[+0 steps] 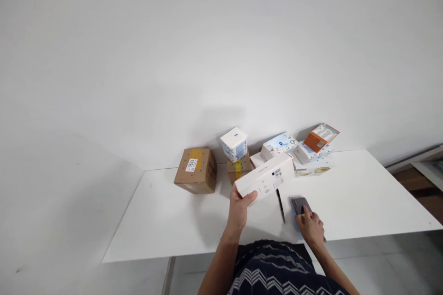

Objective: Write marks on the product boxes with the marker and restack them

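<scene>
- Head view, left hand (238,207): closed around the near end of a long white box (266,176), thumb on top, fingers hidden beneath; box lifted clear of the white surface (166,221).
- Long axis of the box: slanting up and to the right, away from the body, far end reaching toward the cluster at the back edge.
- Right hand (313,228): lying palm-down on a dark phone-like device (299,203), fingers loosely curled over its near end; device flat on the surface, just right of a thin dark pen-like stick (280,206).
- Relation that matters: box directly ahead of and above the left hand, well nearer to it than to the right hand, which sits lower and to the right, apart from the box.
- Behind the box: brown carton (196,170) to the left, white-and-blue cube (234,144) stacked on a small taped carton (239,169), patterned tissue box (278,144), orange packet (320,136) leaning on the wall.
</scene>
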`<state>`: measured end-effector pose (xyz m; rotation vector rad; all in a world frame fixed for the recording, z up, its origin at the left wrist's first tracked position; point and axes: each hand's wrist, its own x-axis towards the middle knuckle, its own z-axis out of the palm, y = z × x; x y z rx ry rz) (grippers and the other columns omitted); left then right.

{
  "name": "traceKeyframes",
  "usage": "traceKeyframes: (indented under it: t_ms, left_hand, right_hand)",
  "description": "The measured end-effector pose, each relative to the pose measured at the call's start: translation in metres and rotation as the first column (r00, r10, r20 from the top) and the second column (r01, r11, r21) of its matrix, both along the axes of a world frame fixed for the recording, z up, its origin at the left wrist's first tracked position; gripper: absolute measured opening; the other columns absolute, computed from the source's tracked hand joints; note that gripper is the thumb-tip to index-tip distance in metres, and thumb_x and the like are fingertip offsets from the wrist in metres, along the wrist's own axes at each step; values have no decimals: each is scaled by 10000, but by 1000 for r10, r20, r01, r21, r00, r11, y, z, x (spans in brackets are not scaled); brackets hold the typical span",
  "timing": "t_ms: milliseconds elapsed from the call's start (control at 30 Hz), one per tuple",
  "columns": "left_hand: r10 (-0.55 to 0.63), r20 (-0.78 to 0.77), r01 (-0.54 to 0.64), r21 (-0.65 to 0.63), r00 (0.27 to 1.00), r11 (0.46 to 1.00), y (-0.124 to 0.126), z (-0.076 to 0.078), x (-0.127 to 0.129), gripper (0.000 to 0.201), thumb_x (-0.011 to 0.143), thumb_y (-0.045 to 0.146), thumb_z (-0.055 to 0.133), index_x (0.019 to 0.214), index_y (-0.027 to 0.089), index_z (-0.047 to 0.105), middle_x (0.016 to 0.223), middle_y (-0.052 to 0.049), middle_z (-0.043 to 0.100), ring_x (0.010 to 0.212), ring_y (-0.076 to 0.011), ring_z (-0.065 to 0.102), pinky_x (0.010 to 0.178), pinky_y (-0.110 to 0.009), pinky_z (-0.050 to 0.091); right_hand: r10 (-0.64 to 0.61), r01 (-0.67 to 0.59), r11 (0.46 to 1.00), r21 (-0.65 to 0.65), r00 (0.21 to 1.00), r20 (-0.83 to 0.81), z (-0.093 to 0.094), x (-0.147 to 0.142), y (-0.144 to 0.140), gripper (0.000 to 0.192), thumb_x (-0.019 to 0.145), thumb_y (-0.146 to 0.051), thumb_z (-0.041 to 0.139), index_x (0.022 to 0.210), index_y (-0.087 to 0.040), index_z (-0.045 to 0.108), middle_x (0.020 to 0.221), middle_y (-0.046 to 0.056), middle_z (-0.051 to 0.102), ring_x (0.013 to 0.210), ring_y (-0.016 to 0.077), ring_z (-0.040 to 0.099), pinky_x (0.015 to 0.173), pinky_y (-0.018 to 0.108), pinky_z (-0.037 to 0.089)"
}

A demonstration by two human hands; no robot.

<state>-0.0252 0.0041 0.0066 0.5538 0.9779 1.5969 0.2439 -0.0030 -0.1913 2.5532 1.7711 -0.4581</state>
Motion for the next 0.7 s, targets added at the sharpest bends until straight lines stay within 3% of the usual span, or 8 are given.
traceKeyframes:
  t_ms: [267, 367, 433, 500, 600, 667, 700]
  left_hand:
    - [22, 217, 4, -117, 976, 993, 4, 5, -2, 619, 625, 258, 816, 1199, 236, 585, 1105, -71, 713, 1082, -278, 641, 947, -416, 485]
    - [17, 264, 26, -157, 964, 987, 6, 6, -3, 612, 622, 276, 821, 1188, 249, 591, 1135, -64, 703, 1104, -280, 630, 951, -417, 489]
    - [14, 290, 39, -174, 957, 984, 7, 7, -3, 586, 620, 286, 824, 1161, 242, 603, 1138, -66, 701, 1115, -282, 624, 952, -413, 490]
    - [1, 290, 55, -184, 957, 981, 6, 7, -3, 541, 638, 313, 816, 1133, 227, 615, 1128, -75, 703, 1114, -283, 624, 945, -408, 493]
    - [-58, 226, 103, -195, 972, 975, 1, 4, -6, 517, 650, 370, 809, 1099, 193, 624, 1086, -98, 710, 1063, -293, 647, 913, -405, 503]
    - [-119, 172, 156, -226, 978, 962, -5, -2, -9, 534, 620, 380, 828, 1067, 169, 626, 1032, -110, 719, 989, -292, 673, 875, -400, 512]
    - [-153, 154, 188, -248, 976, 950, -9, -7, -11, 546, 599, 376, 841, 1053, 162, 625, 1002, -111, 722, 942, -286, 684, 851, -395, 516]
  right_hand:
    - [21, -20, 999, -28, 1000, 22, -1, -6, 5, 586, 892, -477, 396, 1412, -208, 427, 1344, 173, 462, 1196, 367, 467, 940, 485, 408]
    - [-22, 20, 1000, -22, 997, -68, 6, -6, 6, 586, 860, -477, 444, 1386, -219, 455, 1374, 179, 445, 1251, 382, 423, 962, 524, 388]
    - [-99, 104, 995, 8, 971, -219, 16, -7, 10, 583, 800, -456, 517, 1328, -211, 512, 1418, 184, 406, 1316, 413, 345, 1008, 575, 330]
    - [-184, 210, 978, 4, 867, -464, 32, -9, 15, 574, 729, -448, 586, 1235, -178, 574, 1423, 196, 404, 1341, 435, 308, 1038, 596, 290]
    - [-218, 239, 968, -78, 643, -734, 65, -12, 22, 520, 744, -558, 553, 1083, -169, 624, 1215, 184, 595, 1138, 363, 560, 930, 499, 454]
    - [-225, 190, 970, -153, 454, -862, 90, -16, 23, 563, 816, -662, 406, 1047, -196, 622, 1007, 130, 682, 849, 259, 672, 719, 385, 545]
    - [-252, 159, 964, -213, 295, -922, 102, -18, 21, 595, 833, -693, 354, 1044, -204, 620, 930, 108, 693, 740, 222, 669, 625, 340, 542]
